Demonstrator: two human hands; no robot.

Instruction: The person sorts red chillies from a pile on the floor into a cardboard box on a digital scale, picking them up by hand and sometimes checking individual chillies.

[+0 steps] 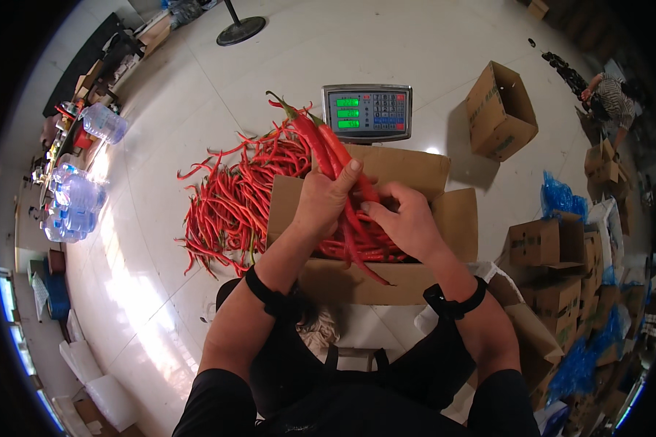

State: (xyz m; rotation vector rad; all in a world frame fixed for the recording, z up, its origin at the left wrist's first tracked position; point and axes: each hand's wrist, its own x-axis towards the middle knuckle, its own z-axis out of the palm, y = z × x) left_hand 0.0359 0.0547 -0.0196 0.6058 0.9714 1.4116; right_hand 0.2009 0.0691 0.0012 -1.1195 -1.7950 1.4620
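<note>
My left hand [326, 195] is closed around a bunch of long red chili peppers [326, 146], their green stems pointing up and away from me. At the bunch's right side, my right hand [403, 218] has its fingers curled against the peppers, thumb and forefinger near their lower ends. Both hands are above an open cardboard box [444, 226] that holds more red chilies [372, 247]. Left of the box, a large heap of red chilies [229, 200] lies on the floor. Just beyond the box stands a scale display [367, 112] with lit green readouts.
An open cardboard box [501, 113] stands on the floor at the far right. Stacked boxes [554, 306] and blue plastic bags [563, 197] fill the right side. Bottled water packs [73, 204] are at the left. Another person [614, 102] is at the far right.
</note>
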